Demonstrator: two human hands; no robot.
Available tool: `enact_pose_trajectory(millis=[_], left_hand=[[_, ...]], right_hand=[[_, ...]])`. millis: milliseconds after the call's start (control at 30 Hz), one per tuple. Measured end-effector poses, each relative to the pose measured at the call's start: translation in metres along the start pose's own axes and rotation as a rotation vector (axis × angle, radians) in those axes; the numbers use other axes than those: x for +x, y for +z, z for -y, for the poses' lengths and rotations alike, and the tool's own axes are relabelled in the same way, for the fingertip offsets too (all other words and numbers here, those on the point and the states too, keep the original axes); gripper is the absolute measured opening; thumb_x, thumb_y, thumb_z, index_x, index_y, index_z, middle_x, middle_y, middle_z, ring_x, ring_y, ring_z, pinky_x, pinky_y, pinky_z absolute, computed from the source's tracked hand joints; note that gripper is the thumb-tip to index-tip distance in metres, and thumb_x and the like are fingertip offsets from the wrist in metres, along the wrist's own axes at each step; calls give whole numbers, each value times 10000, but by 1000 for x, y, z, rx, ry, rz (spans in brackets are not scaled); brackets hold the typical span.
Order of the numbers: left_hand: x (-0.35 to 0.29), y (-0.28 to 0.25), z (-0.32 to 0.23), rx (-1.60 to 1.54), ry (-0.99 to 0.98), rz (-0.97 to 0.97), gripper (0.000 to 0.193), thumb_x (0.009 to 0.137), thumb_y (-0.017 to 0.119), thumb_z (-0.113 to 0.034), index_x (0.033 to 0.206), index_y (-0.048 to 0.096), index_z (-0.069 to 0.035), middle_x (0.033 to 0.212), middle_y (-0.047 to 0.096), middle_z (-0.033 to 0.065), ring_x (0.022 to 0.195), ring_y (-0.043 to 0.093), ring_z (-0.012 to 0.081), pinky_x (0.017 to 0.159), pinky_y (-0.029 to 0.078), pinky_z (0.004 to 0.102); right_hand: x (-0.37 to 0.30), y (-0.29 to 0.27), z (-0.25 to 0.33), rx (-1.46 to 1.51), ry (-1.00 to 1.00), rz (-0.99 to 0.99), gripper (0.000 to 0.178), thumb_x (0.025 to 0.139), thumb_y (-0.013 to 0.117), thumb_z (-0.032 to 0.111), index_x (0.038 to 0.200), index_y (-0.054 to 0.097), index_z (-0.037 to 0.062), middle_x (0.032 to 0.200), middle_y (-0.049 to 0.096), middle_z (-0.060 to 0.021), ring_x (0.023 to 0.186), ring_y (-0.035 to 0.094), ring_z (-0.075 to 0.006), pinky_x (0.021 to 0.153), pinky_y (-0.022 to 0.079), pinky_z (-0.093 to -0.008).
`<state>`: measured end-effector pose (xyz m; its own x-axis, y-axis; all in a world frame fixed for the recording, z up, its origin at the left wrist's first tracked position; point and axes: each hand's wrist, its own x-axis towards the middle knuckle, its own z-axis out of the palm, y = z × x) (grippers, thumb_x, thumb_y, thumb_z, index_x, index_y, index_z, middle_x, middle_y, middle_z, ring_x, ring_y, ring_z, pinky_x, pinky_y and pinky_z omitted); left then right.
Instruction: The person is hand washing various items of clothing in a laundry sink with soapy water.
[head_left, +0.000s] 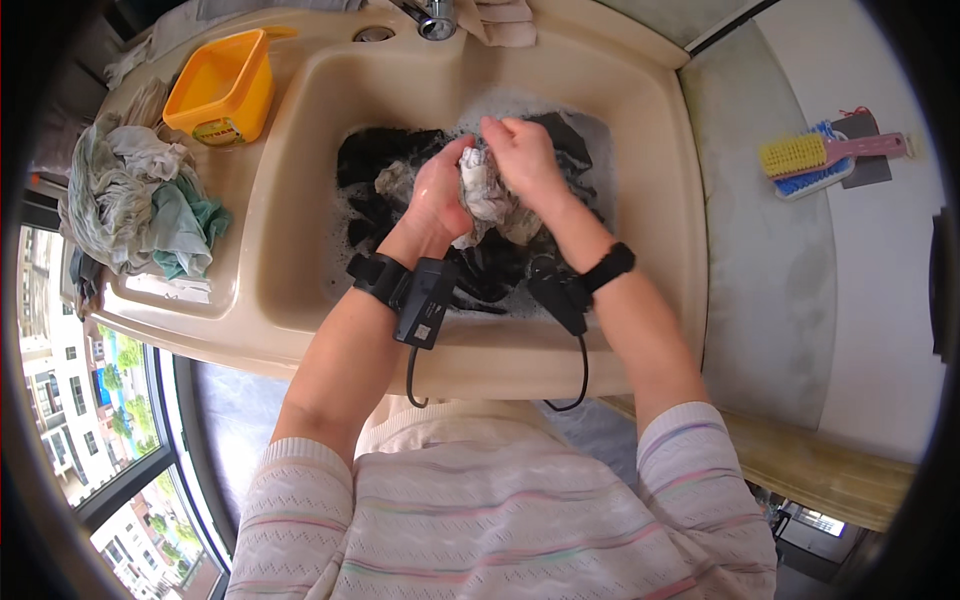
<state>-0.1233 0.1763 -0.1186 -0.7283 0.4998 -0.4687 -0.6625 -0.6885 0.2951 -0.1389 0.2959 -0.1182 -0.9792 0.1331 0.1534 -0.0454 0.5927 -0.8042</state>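
Over a beige sink (285, 180), both forearms reach in from below, each with a black strap and device at the wrist. A wet, whitish cloth (483, 187) is bunched between my two hands. My left hand (438, 195) cups it from the left, its thumb side turned up. From the upper right, my right hand (525, 165) is curled against the same cloth, with its fingertips mostly hidden. Below them, dark wet clothes (375, 160) lie in sudsy water. A greyish-white piece of cloth (396, 181) pokes out of the water beside my left hand.
On the left ledge stands an orange plastic basket (222, 88), near a heap of white and green wet cloths (140, 195). A faucet (436, 22) rises at the sink's back. Brushes with yellow bristles (793, 156) and blue bristles (818, 182) hang on the right wall.
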Motion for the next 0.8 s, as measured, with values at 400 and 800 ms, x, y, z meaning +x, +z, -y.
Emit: enact_pose_trajectory(millis=[400,800], left_hand=[[-16,6,-22,-196,-67,298,425,885,444,-338,989,546,61,982,607,183,914,588,306,866,447,416],[-16,8,-22,-159,-77,260,509,867,458,-411,1080,503,49,1065,573,179,983,561,290,887,425,420]], right_hand=[[-4,-99,33,956,291,313,228,866,561,242,831,584,18,734,580,-24,631,559,-88,562,466,-234],[-3,-90,29,778,231,324,281,836,594,248,978,569,7,867,600,-56,770,579,-117,682,472,-252]])
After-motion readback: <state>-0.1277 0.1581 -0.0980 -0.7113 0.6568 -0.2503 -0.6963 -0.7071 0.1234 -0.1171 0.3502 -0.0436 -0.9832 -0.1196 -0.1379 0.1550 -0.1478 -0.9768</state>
